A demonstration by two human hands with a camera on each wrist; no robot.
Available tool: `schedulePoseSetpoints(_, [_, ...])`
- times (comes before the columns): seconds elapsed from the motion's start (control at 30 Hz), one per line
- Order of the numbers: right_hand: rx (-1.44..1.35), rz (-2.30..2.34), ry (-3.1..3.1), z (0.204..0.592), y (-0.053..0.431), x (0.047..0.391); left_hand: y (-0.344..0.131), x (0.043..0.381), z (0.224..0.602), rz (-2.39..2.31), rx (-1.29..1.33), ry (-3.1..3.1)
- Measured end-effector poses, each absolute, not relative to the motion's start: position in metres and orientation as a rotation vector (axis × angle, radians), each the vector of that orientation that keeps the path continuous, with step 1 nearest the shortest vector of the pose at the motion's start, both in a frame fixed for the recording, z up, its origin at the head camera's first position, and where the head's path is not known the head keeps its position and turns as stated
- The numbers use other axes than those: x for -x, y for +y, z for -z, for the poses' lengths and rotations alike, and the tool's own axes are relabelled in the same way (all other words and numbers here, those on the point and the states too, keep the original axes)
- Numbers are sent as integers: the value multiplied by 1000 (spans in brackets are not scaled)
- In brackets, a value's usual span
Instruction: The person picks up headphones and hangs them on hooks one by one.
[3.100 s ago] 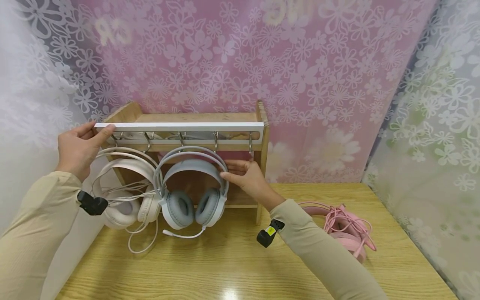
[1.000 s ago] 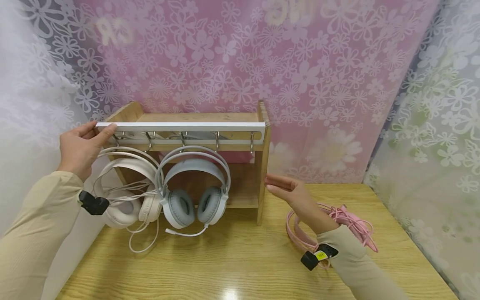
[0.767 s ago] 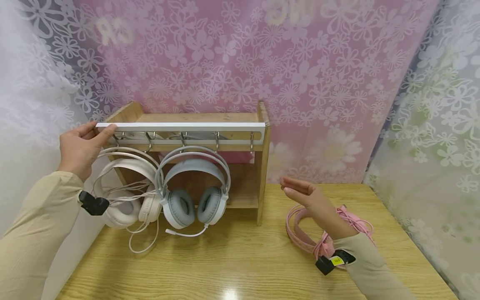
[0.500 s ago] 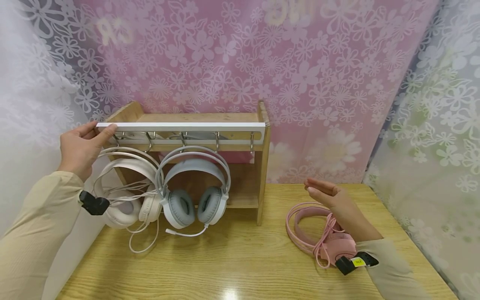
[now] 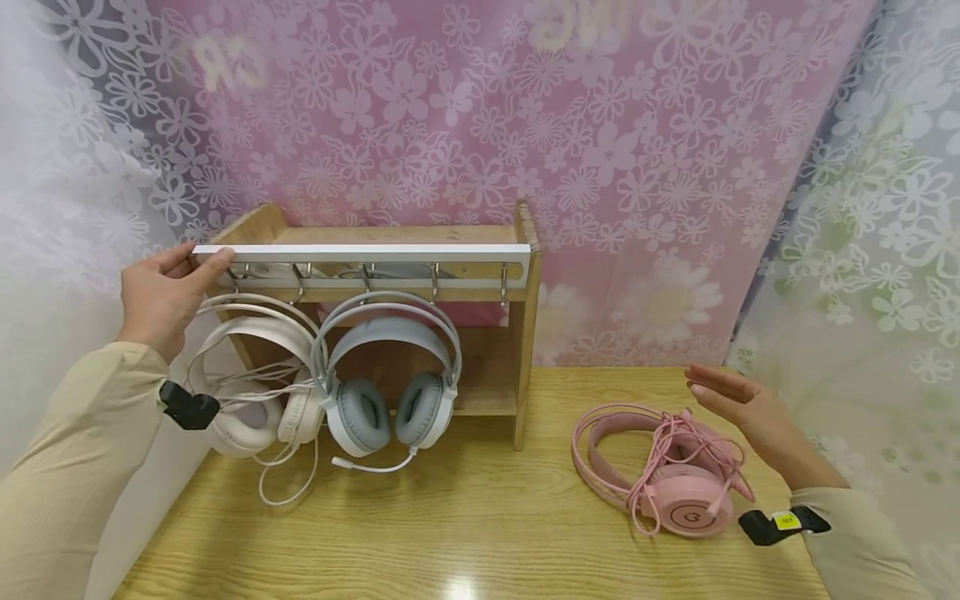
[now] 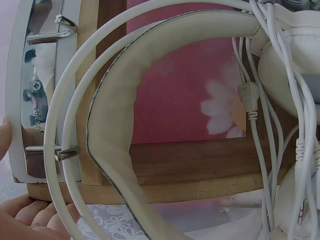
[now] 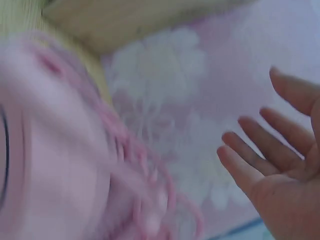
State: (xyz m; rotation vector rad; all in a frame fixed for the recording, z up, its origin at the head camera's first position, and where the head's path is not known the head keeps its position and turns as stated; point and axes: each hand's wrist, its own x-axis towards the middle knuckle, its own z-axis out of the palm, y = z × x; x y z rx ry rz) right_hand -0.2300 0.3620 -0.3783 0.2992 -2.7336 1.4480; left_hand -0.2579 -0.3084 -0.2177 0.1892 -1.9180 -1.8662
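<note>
My left hand (image 5: 161, 296) grips the left end of the white hook rail (image 5: 367, 250) on the wooden rack, thumb in front and fingers behind. Below it, a cream pair of headphones (image 5: 243, 427) hangs by its band from the hooks, its cable bundled. Beside that hangs a white and grey headset (image 5: 362, 417) with a microphone boom. My right hand (image 5: 761, 425) is in the air with fingers extended, holding nothing. Just left of it, pink headphones (image 5: 690, 504) lie on the table with their cable wound round them; in the right wrist view they are blurred.
The wooden rack (image 5: 525, 358) stands on the wood-grain table (image 5: 465, 517) against a pink flowered backdrop (image 5: 420, 150). Bare metal hooks (image 5: 503, 287) show on the rail's right part. A patterned curtain (image 5: 892, 317) borders the table's right side.
My right hand has left the white and grey headset and swept right, past the pink headphones to their far side. My left hand keeps its grip on the rail; the hung headphones stay put.
</note>
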Motion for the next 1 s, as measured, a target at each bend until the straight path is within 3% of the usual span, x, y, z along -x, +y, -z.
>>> schedulePoseSetpoints(0.5, [-316,-1438,-2855,434,415,228,-307,258,218,1805,-230,-1980])
schedulePoseSetpoints(0.73, [-321,-1699,-2921,447,417,231,-307,256,219,1873,-197,-1930])
schedulePoseSetpoints(1.0, [-549,-2002,-2904,449,416,233,-306,257,217,1801,-229,-1977])
